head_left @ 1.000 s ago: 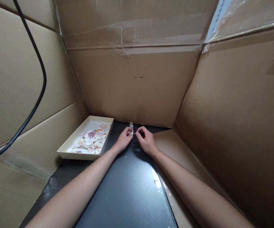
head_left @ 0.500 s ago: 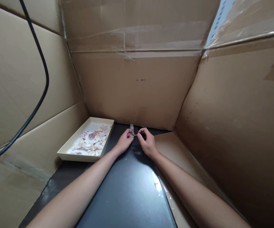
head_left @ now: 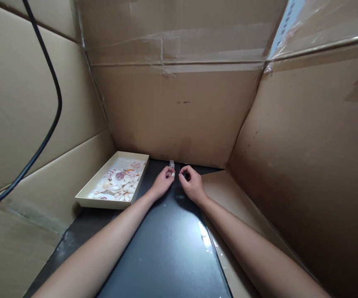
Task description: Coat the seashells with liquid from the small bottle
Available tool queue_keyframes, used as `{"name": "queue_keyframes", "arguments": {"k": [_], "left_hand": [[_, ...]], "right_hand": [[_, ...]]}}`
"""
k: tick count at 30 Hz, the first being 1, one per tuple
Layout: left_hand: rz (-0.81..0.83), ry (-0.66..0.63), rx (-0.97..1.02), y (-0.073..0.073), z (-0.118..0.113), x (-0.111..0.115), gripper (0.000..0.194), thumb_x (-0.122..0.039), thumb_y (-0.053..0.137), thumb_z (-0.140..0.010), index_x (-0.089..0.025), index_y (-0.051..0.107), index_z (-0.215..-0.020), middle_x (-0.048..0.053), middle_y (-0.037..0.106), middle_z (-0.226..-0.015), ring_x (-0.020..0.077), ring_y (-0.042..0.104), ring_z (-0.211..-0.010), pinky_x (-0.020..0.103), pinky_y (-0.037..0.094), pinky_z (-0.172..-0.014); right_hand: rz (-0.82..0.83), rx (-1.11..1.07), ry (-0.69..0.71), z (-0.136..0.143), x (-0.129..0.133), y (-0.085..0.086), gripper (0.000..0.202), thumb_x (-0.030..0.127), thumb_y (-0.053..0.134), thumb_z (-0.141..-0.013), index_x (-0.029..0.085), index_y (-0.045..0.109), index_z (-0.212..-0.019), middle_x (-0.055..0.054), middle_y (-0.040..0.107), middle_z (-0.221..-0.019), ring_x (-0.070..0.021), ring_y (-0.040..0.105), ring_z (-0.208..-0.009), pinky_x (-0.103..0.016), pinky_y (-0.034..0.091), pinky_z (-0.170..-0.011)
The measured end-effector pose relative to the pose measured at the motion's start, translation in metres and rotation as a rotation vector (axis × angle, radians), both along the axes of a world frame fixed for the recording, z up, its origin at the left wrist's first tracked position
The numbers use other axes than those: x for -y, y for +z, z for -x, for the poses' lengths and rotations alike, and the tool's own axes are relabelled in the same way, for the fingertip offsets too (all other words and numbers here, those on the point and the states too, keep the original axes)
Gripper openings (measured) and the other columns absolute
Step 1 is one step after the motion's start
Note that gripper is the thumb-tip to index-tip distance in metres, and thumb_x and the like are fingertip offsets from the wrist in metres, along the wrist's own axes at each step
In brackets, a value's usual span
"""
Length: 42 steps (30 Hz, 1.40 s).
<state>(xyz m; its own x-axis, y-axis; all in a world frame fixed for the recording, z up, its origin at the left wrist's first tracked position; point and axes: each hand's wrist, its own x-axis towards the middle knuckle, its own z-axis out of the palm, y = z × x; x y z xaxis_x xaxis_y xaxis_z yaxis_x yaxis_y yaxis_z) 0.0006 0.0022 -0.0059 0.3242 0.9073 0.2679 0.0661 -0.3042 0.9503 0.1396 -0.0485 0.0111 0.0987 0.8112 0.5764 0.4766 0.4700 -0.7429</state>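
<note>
Small white piece: was held pinched between thumb and finger of the left hand, over the far part of the black table; was too small to make out further. Right hand: was curled into a ring, thumb and forefinger close together; could not tell whether gripping anything. Small clear bottle: stood just beyond the left fingertips, near the foot of the front wall.

Had least room forward, hemmed in by that wall; had most room back toward the body, between the forearms. To the left, met the near side of the tray, close to the left hand but apart; to the right, met a brown cardboard sheet under the right forearm, running to the right wall.

Half a second earlier, saw a thin pale stick bridging both sets of fingertips; now saw a narrow gap there, with more white showing at the left thumb. Found bottle and tray unmoved.

Saw smooth, glossy black underfoot of the hands; creased, taped cardboard around; shallow cream sides holding ribbed, fan-shaped shells, white and purplish.
</note>
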Motion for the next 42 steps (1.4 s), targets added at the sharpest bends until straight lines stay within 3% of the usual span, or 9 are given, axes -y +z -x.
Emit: {"name": "queue_keyframes", "arguments": {"k": [12, 24, 31, 42], "left_hand": [[-0.002, -0.004, -0.016, 0.0014, 0.0, 0.0005, 0.011, -0.013, 0.051, -0.075, -0.017, 0.049, -0.085, -0.008, 0.038, -0.058, 0.0076, 0.033, -0.053, 0.02, 0.025, -0.054], [0.043, -0.007, -0.017, 0.0046, -0.0004, 0.0032, 0.012, -0.011, 0.05, -0.075, -0.018, 0.048, -0.085, -0.008, 0.036, -0.055, 0.0068, 0.032, -0.048, 0.02, 0.024, -0.051], [0.043, -0.008, 0.002, 0.0032, -0.0007, 0.0023, 0.009, -0.016, 0.053, -0.077, -0.017, 0.05, -0.085, -0.008, 0.035, -0.056, 0.0061, 0.031, -0.048, 0.02, 0.023, -0.05], [0.051, -0.01, 0.014, 0.0055, -0.0006, 0.0039, 0.01, -0.017, 0.056, -0.076, -0.018, 0.049, -0.084, -0.008, 0.036, -0.056, 0.0067, 0.032, -0.049, 0.02, 0.024, -0.051]], "right_hand": [[0.001, 0.002, 0.071, -0.0014, 0.0006, 0.0006, 0.016, 0.031, 0.046, -0.087, 0.019, 0.055, -0.081, 0.0, 0.058, -0.076, -0.0137, 0.052, -0.068, -0.024, 0.039, -0.064], [-0.068, 0.043, 0.041, -0.0031, -0.0016, -0.0012, 0.025, 0.035, 0.035, -0.093, 0.021, 0.053, -0.082, -0.002, 0.056, -0.08, -0.0161, 0.053, -0.077, -0.026, 0.04, -0.073], [-0.047, 0.084, -0.049, -0.0031, -0.0039, -0.0041, 0.017, 0.034, 0.048, -0.088, 0.02, 0.058, -0.082, -0.003, 0.055, -0.081, -0.0154, 0.052, -0.072, -0.026, 0.04, -0.066], [-0.052, 0.052, -0.051, -0.0028, -0.0049, -0.0045, 0.019, 0.035, 0.051, -0.087, 0.02, 0.062, -0.085, -0.003, 0.057, -0.081, -0.0144, 0.05, -0.066, -0.027, 0.041, -0.064]]}}
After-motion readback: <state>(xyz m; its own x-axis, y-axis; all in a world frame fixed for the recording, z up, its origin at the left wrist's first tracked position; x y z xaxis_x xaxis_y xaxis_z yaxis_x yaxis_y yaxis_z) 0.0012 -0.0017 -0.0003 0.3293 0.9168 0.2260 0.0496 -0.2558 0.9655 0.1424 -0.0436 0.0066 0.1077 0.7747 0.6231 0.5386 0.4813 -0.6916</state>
